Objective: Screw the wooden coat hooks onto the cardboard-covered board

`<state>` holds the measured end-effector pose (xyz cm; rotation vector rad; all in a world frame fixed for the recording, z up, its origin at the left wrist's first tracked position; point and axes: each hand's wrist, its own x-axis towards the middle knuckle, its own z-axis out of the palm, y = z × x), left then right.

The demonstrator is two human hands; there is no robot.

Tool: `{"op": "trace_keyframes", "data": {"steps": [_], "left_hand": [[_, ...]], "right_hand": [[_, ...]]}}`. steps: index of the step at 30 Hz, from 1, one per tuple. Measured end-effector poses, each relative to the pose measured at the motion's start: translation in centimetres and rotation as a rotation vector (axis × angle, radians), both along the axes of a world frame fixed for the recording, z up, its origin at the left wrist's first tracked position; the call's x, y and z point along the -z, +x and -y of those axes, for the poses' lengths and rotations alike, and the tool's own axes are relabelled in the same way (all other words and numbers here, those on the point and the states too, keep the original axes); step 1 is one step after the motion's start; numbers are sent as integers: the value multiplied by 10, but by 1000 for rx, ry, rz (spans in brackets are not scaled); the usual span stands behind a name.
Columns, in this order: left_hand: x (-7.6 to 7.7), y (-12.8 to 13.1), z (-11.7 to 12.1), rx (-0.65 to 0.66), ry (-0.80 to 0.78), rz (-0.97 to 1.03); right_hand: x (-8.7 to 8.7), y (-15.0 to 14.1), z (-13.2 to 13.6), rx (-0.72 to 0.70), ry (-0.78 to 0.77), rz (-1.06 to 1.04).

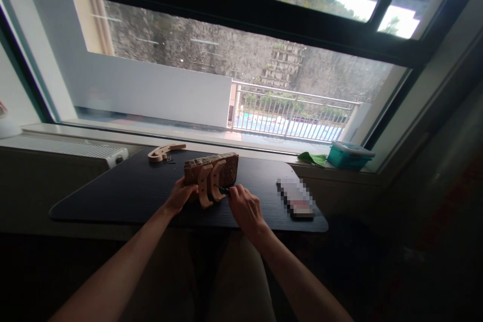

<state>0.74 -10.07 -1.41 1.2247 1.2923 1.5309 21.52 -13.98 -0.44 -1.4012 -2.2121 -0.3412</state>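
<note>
The right hand (245,206), closed round a dark tool (224,190), sits just right of the curved brackets (204,181), tool pointing left; the left hand (180,196) seems clamped on the block (230,168), whose long axis runs left-to-right.

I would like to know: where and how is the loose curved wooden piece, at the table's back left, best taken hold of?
The loose curved wooden piece is probably best pinched across its long arm, from above, by the left hand, the nearer one. That arm is slender and uncovered, while small dark bits lie close on the near side.
</note>
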Motion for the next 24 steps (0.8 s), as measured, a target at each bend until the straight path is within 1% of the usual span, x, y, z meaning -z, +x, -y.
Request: {"op": "trace_keyframes", "data": {"steps": [2,3,5,7,9,11,12,16,19,22,24], "left_hand": [[0,0,-1,7,0,9],[1,0,-1,12,0,12],[2,-1,-2,19,0,17],[4,-2,-3,22,-1,17],[5,-2,-3,22,0,15],[5,-2,-2,24,3,12],[4,-2,-2,24,5,10],[1,0,1,14,12,0],[0,0,2,9,12,-11],[1,-1,1,6,8,-12],[2,-1,0,6,7,-8]], "right_hand": [[4,0,-3,-20,34,66],[6,-1,-4,-28,28,66],[9,-4,-4,-16,-24,-20],[11,-6,-3,37,-137,-205],[12,-9,-3,95,-294,-398],[11,-10,-3,116,-411,-496],[11,-10,-3,114,-439,-508],[4,-10,-2,84,-438,-486],[1,-10,3,30,-397,-505],[3,-9,7,-43,-276,-466],[4,-8,8,-96,-168,-340]]}}
